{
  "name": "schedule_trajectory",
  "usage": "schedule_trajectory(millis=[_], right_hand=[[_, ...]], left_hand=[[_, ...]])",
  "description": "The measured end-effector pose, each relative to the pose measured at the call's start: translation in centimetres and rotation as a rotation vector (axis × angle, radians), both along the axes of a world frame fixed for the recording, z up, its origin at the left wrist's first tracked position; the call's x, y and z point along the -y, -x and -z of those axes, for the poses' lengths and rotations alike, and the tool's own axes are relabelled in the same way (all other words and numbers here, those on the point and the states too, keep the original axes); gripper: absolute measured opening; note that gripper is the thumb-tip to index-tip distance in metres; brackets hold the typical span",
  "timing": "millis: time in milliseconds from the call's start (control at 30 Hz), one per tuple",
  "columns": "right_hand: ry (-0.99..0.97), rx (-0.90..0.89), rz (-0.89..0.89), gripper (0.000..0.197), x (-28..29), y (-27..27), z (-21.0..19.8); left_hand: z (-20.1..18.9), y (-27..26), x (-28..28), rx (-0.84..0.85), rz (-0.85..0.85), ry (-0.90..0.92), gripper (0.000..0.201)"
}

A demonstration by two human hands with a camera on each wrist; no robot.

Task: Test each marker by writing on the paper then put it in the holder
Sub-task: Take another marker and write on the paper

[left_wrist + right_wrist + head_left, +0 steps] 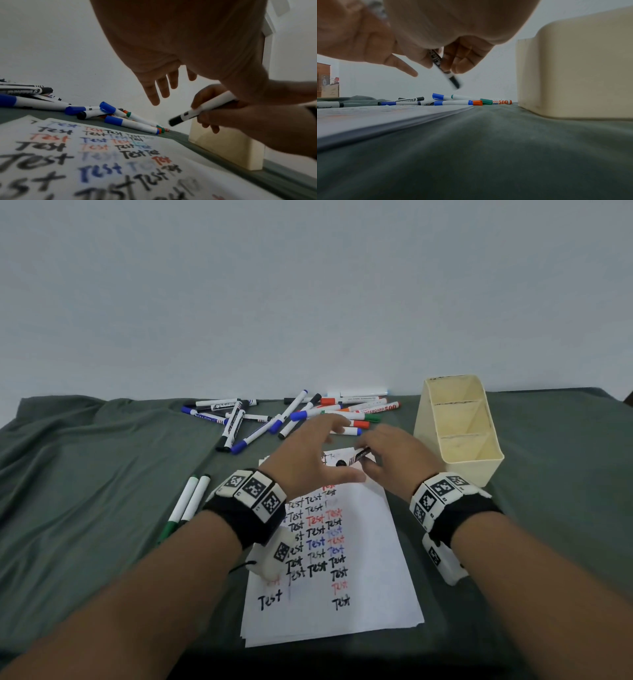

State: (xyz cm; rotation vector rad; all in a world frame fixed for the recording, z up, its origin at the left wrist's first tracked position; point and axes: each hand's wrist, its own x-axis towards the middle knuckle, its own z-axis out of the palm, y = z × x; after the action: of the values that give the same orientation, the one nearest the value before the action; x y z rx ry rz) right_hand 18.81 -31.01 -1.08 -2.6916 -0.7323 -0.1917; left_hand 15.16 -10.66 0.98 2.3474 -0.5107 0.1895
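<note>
My right hand (383,455) grips a white marker with a black cap (356,456) over the far end of the paper (370,559). The marker (202,109) slants with its black end down and to the left. From the right wrist, the same marker (444,67) shows between my curled fingers (462,60). My left hand (308,455) hovers just left of it, fingers (157,88) spread and holding nothing. The paper (85,162) carries rows of "Test" in black, red and blue. The cream holder (459,463) stands to the right with three empty compartments.
A pile of several capped markers (294,416) in blue, black, orange and green lies beyond the paper near the wall. Two green markers (188,505) lie left of the paper. A rumpled grey-green cloth (85,474) covers the table. The holder (582,67) stands close beside my right wrist.
</note>
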Motion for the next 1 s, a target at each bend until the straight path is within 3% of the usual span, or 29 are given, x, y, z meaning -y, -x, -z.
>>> schedule_trajectory(millis=[67, 133, 167, 267, 400, 500, 600, 733, 867, 933, 1000], right_hand=[[-0.031, -0.010, -0.009, 0.027, 0.0, 0.2, -0.1], [-0.050, -0.028, -0.006, 0.026, -0.1, 0.4, -0.3], [-0.062, -0.033, -0.011, 0.027, -0.1, 0.5, -0.3], [-0.123, -0.056, -0.036, 0.029, 0.0, 1.0, -0.3], [-0.216, -0.110, 0.026, 0.017, 0.1, 1.1, 0.0], [-0.221, -0.114, -0.030, 0.025, 0.0, 0.9, 0.1], [-0.108, -0.107, -0.021, 0.032, -0.1, 0.4, 0.2], [-0.114, -0.151, 0.000, 0.031, -0.2, -0.1, 0.8], [-0.139, -0.138, 0.054, 0.025, 0.1, -0.3, 0.9], [-0.145, -0.125, 0.091, 0.019, 0.4, -0.5, 0.9], [-0.118, -0.124, 0.098, 0.015, 0.4, -0.5, 0.9]], left_hand=[[0.1, -1.2, -0.7, -0.074, 0.117, -0.059, 0.112], [0.2, -2.2, -1.1, -0.114, 0.201, -0.175, 0.118], [0.2, -2.7, -1.2, -0.120, 0.222, -0.240, 0.110], [0.6, -3.9, -0.9, -0.129, 0.193, -0.329, 0.062], [0.9, -4.8, -1.1, -0.183, 0.095, -0.381, 0.011], [1.2, -4.5, -2.0, -0.242, 0.090, -0.453, 0.012], [1.5, -3.9, -2.6, -0.220, 0.077, -0.453, 0.017], [1.3, -3.5, -2.7, -0.185, 0.096, -0.488, 0.013], [0.8, -4.3, -4.7, -0.204, -0.008, -0.594, 0.036], [0.6, -4.6, -7.5, -0.266, -0.171, -0.600, 0.066], [0.7, -4.5, -10.4, -0.323, -0.346, -0.481, 0.105]])
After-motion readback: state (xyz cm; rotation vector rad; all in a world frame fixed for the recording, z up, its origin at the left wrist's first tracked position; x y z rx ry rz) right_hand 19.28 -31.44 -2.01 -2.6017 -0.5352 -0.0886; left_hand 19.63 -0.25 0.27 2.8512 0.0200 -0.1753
